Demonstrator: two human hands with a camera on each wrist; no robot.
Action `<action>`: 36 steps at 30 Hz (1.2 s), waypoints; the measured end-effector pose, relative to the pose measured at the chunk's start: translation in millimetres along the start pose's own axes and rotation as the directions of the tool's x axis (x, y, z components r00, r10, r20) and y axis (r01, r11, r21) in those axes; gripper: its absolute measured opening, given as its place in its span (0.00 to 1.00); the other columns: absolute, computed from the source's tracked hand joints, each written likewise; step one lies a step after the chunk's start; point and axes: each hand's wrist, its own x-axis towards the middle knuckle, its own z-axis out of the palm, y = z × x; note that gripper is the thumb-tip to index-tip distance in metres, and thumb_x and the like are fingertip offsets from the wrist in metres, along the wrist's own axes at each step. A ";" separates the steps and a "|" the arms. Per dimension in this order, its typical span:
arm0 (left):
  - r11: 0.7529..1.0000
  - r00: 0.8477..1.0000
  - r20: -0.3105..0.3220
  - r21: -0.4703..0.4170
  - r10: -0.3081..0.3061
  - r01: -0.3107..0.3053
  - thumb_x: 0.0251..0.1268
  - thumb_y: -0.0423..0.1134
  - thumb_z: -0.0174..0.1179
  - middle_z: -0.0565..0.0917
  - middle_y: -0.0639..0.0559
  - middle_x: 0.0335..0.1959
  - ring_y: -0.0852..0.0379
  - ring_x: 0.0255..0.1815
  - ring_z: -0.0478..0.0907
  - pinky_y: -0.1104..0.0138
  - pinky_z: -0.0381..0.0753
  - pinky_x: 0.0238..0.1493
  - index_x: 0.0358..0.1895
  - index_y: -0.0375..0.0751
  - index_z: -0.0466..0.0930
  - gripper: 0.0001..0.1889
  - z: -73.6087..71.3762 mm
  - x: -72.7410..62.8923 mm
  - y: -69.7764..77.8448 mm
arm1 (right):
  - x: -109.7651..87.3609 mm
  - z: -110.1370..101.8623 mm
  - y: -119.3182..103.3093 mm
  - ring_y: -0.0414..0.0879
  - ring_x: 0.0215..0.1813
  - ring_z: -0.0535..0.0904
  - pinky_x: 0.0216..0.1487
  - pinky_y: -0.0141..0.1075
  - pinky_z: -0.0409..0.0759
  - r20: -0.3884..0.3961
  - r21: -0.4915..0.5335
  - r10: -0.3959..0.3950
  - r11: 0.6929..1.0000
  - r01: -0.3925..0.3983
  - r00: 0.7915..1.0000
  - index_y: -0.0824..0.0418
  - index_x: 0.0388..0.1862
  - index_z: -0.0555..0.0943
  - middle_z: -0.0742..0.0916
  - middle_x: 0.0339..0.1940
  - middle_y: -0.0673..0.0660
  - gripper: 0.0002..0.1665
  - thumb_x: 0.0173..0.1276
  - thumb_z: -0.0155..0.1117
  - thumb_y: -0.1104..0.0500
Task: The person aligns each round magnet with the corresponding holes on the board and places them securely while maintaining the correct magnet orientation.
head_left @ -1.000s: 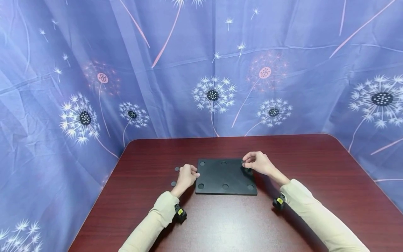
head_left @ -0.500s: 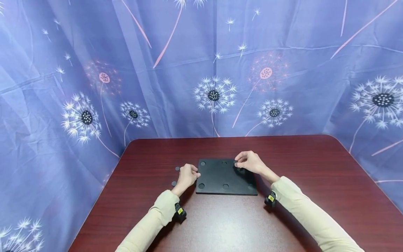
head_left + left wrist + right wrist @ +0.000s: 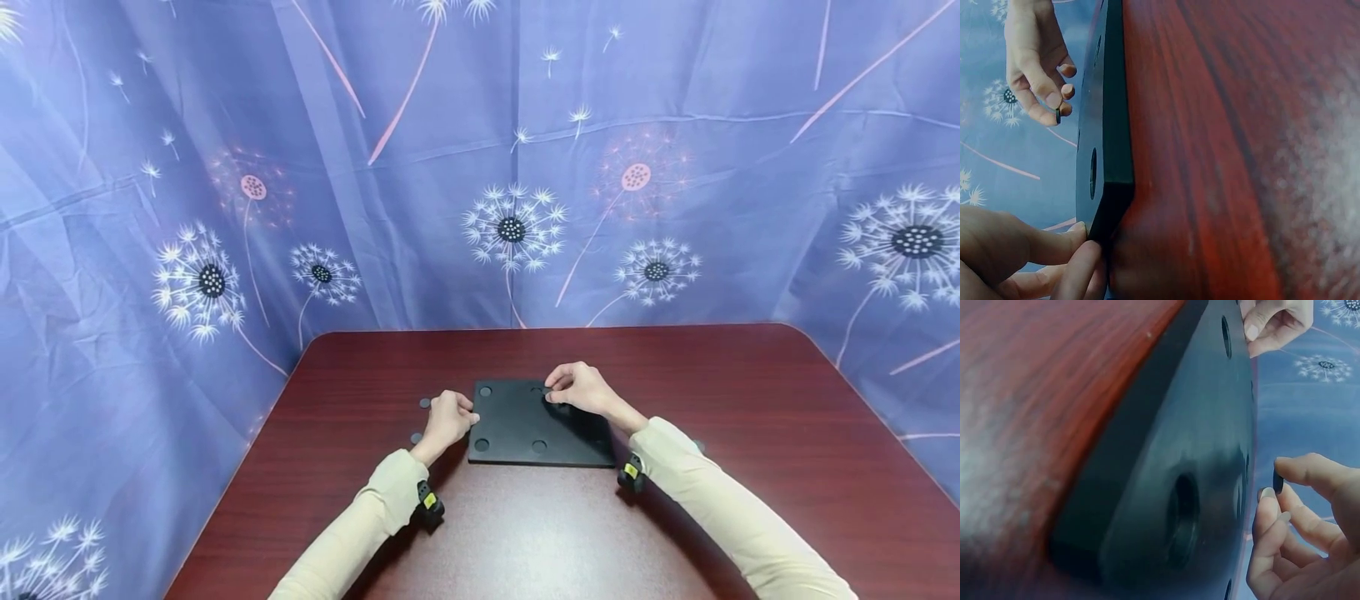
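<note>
A flat black rectangular board (image 3: 510,421) with round recesses along its long sides lies on the table. My left hand (image 3: 447,419) grips the board's left edge, the thumb (image 3: 1060,245) on its upper face. Over the far middle of the board, my right hand (image 3: 587,390) pinches a small dark disc (image 3: 1278,479) between thumb and fingertips. In the left wrist view that disc (image 3: 1057,116) hangs apart from the board's surface. A near recess (image 3: 1184,519) shows close up in the right wrist view. Whether every recess is hollow I cannot tell.
Two small dark discs, one farther back (image 3: 425,403) and one nearer (image 3: 417,438), lie left of the board beside my left hand. A small bluish thing (image 3: 700,446) shows partly behind my right sleeve. A blue dandelion-print curtain (image 3: 420,208) hangs behind the dark red table (image 3: 540,533).
My right hand has moved left with the disc, from the board's far right corner to near the far middle recess. The left hand keeps its place on the board's edge.
</note>
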 end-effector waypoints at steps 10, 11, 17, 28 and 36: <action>1.000 1.000 0.001 0.000 -0.007 0.007 0.55 0.31 0.69 0.88 0.43 0.28 0.52 0.31 0.86 0.61 0.84 0.37 0.38 0.31 0.84 0.09 0.8 -2.1 0.1 | 5.8 9.9 -1.1 0.40 0.33 0.81 0.38 0.35 0.78 0.006 -0.045 0.018 0.999 -0.018 1.000 0.61 0.37 0.86 0.88 0.31 0.53 0.09 0.57 0.73 0.62; 1.000 1.000 0.002 0.000 -0.005 0.005 0.55 0.31 0.69 0.88 0.43 0.27 0.52 0.31 0.86 0.61 0.84 0.37 0.38 0.31 0.84 0.09 0.8 -1.9 -0.2 | 6.1 10.4 -1.3 0.40 0.34 0.81 0.38 0.36 0.78 0.006 -0.054 0.022 0.998 -0.021 1.000 0.61 0.37 0.86 0.88 0.31 0.53 0.09 0.57 0.73 0.61; 1.000 1.000 -0.004 0.002 0.003 -0.003 0.54 0.31 0.70 0.88 0.44 0.26 0.53 0.30 0.86 0.62 0.84 0.37 0.37 0.31 0.84 0.08 0.7 0.2 -0.3 | 8.9 12.2 -3.8 0.43 0.33 0.80 0.41 0.39 0.77 -0.010 -0.069 0.034 0.997 -0.034 0.999 0.61 0.36 0.86 0.88 0.30 0.55 0.09 0.56 0.74 0.61; 1.000 1.000 0.000 0.002 0.004 -0.004 0.55 0.31 0.69 0.88 0.44 0.27 0.53 0.30 0.86 0.62 0.84 0.37 0.37 0.31 0.84 0.08 -0.1 0.3 -0.6 | 12.9 16.8 -5.9 0.44 0.32 0.79 0.37 0.39 0.76 -0.025 -0.115 0.066 0.991 -0.069 0.997 0.59 0.34 0.86 0.87 0.30 0.55 0.10 0.54 0.76 0.59; 1.000 1.000 -0.008 0.006 0.004 -0.004 0.55 0.31 0.70 0.88 0.43 0.27 0.52 0.31 0.86 0.61 0.83 0.39 0.37 0.32 0.84 0.08 -0.2 0.5 -0.8 | 13.4 18.6 -8.1 0.43 0.26 0.77 0.35 0.39 0.75 -0.042 -0.101 0.091 0.990 -0.094 0.995 0.59 0.34 0.86 0.85 0.27 0.54 0.09 0.55 0.75 0.59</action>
